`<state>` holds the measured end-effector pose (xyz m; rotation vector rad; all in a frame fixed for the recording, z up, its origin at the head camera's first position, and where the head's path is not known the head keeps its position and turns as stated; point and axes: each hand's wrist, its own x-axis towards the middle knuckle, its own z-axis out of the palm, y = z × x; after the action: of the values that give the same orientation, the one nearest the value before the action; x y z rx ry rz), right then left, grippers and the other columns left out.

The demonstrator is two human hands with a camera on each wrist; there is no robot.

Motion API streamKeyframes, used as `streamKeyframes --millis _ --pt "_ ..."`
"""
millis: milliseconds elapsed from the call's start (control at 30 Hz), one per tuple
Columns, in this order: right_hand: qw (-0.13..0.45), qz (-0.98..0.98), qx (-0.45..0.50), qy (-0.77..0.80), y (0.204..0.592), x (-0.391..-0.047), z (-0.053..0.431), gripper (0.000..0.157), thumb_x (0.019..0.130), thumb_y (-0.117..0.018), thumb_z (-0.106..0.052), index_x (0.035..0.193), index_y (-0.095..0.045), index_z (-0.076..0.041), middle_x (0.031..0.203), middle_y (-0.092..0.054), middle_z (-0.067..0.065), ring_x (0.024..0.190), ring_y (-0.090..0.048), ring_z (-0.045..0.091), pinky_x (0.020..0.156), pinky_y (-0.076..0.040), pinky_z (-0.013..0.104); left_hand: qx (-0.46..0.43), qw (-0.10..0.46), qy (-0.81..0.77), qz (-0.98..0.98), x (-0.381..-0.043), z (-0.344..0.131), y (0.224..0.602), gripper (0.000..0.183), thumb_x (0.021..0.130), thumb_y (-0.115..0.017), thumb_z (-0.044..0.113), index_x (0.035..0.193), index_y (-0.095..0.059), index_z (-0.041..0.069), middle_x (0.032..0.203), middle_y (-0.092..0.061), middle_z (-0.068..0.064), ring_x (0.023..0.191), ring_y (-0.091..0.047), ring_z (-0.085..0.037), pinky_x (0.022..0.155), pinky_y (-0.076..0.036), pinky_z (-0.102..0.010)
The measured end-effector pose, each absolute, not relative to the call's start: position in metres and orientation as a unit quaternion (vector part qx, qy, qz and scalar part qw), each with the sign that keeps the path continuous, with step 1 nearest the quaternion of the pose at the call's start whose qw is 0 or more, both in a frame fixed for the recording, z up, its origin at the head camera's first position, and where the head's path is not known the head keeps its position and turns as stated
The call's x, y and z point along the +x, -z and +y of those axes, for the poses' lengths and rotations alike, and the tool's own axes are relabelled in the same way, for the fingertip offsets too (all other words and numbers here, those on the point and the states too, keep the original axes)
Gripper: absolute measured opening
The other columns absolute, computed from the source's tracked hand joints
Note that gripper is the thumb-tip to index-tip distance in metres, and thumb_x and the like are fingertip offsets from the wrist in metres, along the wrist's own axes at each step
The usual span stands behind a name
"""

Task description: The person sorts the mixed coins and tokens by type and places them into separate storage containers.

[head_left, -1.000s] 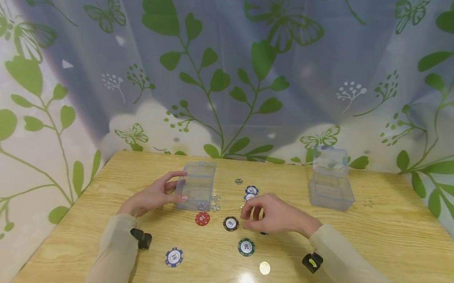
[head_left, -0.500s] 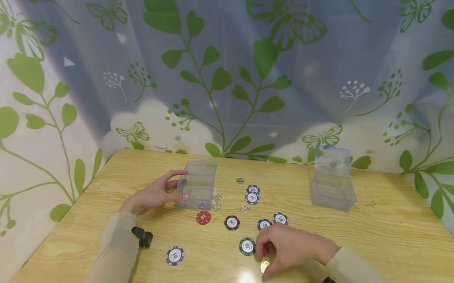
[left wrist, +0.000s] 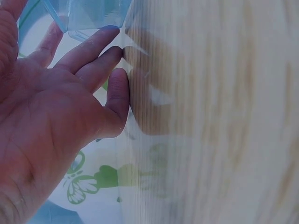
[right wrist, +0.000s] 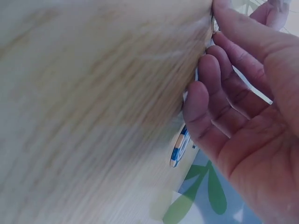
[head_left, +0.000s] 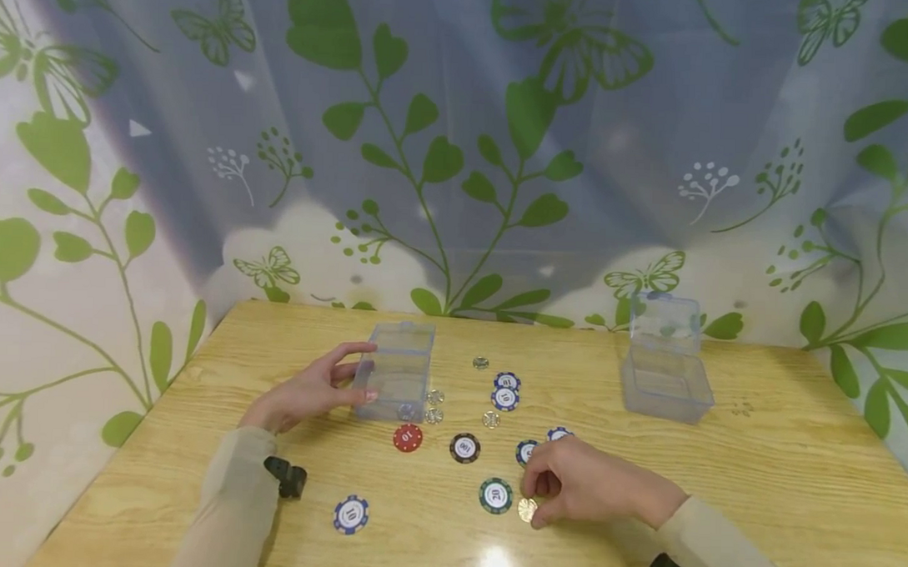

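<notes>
My left hand (head_left: 311, 391) rests against the left side of an open clear plastic box (head_left: 394, 373), its fingers loosely extended. In the left wrist view the fingertips meet the box (left wrist: 93, 16) near the tabletop. Low on the table, my right hand (head_left: 593, 480) pinches a gold coin (head_left: 526, 510) between thumb and index finger. A green poker chip (head_left: 496, 495) lies just left of that coin. Behind the right hand are two blue-edged chips, one (head_left: 526, 453) partly covered by the fingers and another (head_left: 559, 434) partly hidden. The right wrist view hides the coin behind the fingers.
A second clear box (head_left: 667, 383) stands open at the right. Around the middle lie a black chip (head_left: 465, 447), a red chip (head_left: 408, 437), two overlapping blue chips (head_left: 506, 398) and several coins (head_left: 491, 419). One blue chip (head_left: 352, 514) is nearer the front.
My right hand has come down from beside the black chip to the gold coin, then shifted it slightly away from the front edge. My left hand stays by the box.
</notes>
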<state>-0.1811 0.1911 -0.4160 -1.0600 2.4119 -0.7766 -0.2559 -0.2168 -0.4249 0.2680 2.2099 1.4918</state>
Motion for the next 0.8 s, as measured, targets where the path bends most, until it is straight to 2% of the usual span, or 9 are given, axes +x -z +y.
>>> streamKeyframes --millis 200,467,600,800 --pt "0.189 0.86 -0.386 0.276 0.417 -0.182 0.191 0.018 0.081 -0.088 -0.023 0.092 -0.074 -0.02 0.084 -0.063 -0.016 0.075 -0.055 -0.005 0.068 -0.052 0.017 0.104 0.23 -0.544 0.801 -0.256 -0.217 0.424 0.081 0.094 -0.076 0.028 0.16 -0.028 0.028 0.168 -0.023 -0.024 0.152 -0.033 -0.042 0.117 -0.031 -0.068" --pt "0.177 0.86 -0.405 0.254 0.412 -0.184 0.183 0.016 0.077 -0.083 -0.011 0.085 -0.07 -0.018 0.076 -0.06 -0.015 0.07 -0.052 -0.007 0.066 -0.049 0.015 0.109 0.229 -0.545 0.799 -0.256 -0.218 0.424 0.082 0.095 -0.076 0.027 0.16 -0.027 0.026 0.169 -0.02 -0.025 0.156 -0.023 -0.042 0.118 -0.026 -0.07" --pt "0.205 0.866 -0.385 0.245 0.409 -0.185 0.178 0.019 0.072 -0.078 -0.008 0.081 -0.065 -0.019 0.073 -0.057 -0.013 0.067 -0.049 -0.006 0.064 -0.045 0.016 0.104 0.23 -0.545 0.799 -0.256 -0.218 0.426 0.081 0.094 -0.076 0.028 0.159 -0.028 0.028 0.169 -0.02 -0.023 0.156 -0.023 -0.041 0.119 -0.025 -0.069" --pt "0.236 0.872 -0.36 0.234 0.406 -0.185 0.172 0.023 0.069 -0.08 -0.012 0.081 -0.063 -0.02 0.073 -0.057 -0.013 0.066 -0.049 -0.004 0.062 -0.046 0.018 0.105 0.232 -0.548 0.797 -0.256 -0.218 0.426 0.081 0.094 -0.076 0.028 0.159 -0.028 0.028 0.17 -0.02 -0.023 0.157 -0.022 -0.04 0.12 -0.025 -0.069"
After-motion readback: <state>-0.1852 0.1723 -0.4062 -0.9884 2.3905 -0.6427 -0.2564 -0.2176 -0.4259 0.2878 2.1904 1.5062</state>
